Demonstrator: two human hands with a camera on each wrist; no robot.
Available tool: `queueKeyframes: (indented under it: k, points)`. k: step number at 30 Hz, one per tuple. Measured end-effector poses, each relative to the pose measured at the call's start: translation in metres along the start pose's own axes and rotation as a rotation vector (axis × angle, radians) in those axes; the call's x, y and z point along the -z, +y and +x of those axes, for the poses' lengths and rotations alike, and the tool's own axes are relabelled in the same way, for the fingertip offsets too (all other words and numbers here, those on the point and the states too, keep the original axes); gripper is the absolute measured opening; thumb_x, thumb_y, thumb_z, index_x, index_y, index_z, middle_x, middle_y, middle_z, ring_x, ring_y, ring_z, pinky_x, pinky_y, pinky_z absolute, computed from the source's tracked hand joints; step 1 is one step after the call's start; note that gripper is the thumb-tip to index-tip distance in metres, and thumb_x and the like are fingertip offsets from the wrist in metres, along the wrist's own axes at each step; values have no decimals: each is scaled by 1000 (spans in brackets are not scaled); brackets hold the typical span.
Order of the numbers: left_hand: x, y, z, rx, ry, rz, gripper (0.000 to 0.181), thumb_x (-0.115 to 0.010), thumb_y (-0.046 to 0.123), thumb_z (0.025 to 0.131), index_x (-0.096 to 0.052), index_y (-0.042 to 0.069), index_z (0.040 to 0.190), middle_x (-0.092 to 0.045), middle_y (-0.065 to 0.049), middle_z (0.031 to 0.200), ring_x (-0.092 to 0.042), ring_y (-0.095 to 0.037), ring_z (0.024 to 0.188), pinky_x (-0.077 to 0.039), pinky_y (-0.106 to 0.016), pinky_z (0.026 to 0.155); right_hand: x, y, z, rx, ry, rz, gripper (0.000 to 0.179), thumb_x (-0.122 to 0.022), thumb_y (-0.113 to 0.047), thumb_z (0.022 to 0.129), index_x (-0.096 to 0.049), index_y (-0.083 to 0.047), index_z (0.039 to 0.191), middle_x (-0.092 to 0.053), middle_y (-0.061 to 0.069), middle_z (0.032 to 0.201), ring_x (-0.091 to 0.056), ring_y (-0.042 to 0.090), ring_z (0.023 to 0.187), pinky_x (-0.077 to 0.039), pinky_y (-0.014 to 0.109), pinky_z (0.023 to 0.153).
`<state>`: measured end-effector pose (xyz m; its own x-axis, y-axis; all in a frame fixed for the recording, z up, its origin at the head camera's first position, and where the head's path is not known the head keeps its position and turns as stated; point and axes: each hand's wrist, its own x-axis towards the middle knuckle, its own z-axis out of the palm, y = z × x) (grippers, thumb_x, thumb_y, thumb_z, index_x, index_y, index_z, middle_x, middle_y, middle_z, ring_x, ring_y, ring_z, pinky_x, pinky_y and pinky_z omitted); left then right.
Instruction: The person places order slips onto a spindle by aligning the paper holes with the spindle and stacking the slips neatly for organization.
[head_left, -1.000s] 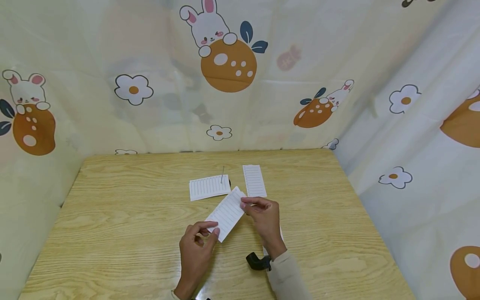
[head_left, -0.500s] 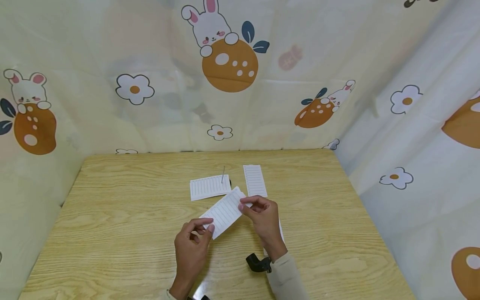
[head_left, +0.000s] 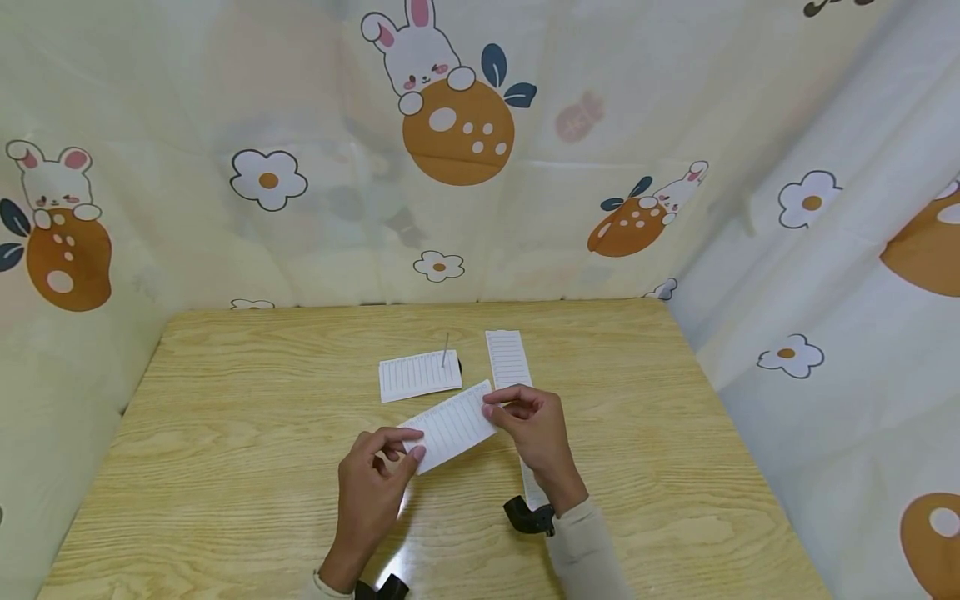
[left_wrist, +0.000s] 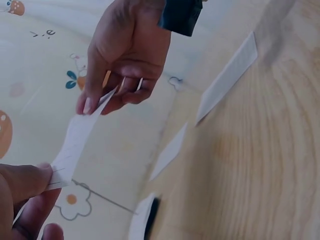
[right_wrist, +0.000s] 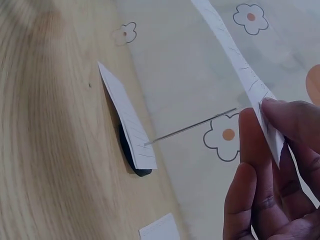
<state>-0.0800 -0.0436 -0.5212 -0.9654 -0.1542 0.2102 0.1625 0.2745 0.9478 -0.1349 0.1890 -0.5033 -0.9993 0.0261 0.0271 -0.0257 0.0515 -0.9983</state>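
Between my two hands, above the table, is a white lined paper slip. My left hand pinches its left end between thumb and fingers. My right hand pinches the opposite end the same way. Just behind the slip, a thin metal spike rises from a black base. Similar lined slips are stuck down over that spike, close above the base. In the right wrist view the held slip appears edge-on, its end between thumb and fingers.
More lined slips lie to the right of the spike. Another white slip lies partly hidden beneath my right wrist. A patterned curtain hangs along the far edge of the wooden table.
The slip has turned from a steep slant to a flatter one. My left hand has moved left and slightly away from me, while the right hand has shifted slightly right.
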Motion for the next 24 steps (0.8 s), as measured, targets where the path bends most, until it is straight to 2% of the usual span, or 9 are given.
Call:
queueKeyframes:
  k: [4, 8, 18, 24]
  points:
    - [3, 0, 4, -4, 22, 1, 24, -88, 6, 85, -82, 26, 97, -64, 5, 84, -58, -20, 80, -45, -23, 63, 0, -2, 0, 18, 1, -11, 14, -84, -2, 88, -80, 3, 100, -78, 12, 88, -66, 11, 68, -54, 23, 65]
    - [5, 0, 9, 3, 43, -23, 21, -86, 6, 86, -82, 23, 98, -67, 5, 84, -58, -17, 82, -45, -24, 66, -1, -4, 0, 23, 5, -11, 15, -84, -1, 87, -79, 4, 100, -78, 9, 88, -67, 11, 69, -56, 23, 66]
    - [12, 3, 19, 7, 76, -16, 15, -84, 7, 89, -82, 19, 99, -71, 3, 86, -56, -13, 83, -44, -25, 66, -6, -13, 1, 42, -21, -14, 12, -85, -6, 89, -81, -3, 100, -78, 15, 96, -70, 13, 74, -58, 27, 70]
    - [16, 7, 27, 8, 73, -20, 12, -83, 8, 90, -82, 16, 99, -72, 1, 86, -56, -14, 82, -43, -26, 66, -9, -17, 5, 74, -27, -20, 10, -84, -6, 89, -81, -5, 99, -77, 18, 96, -68, 12, 72, -55, 23, 67]
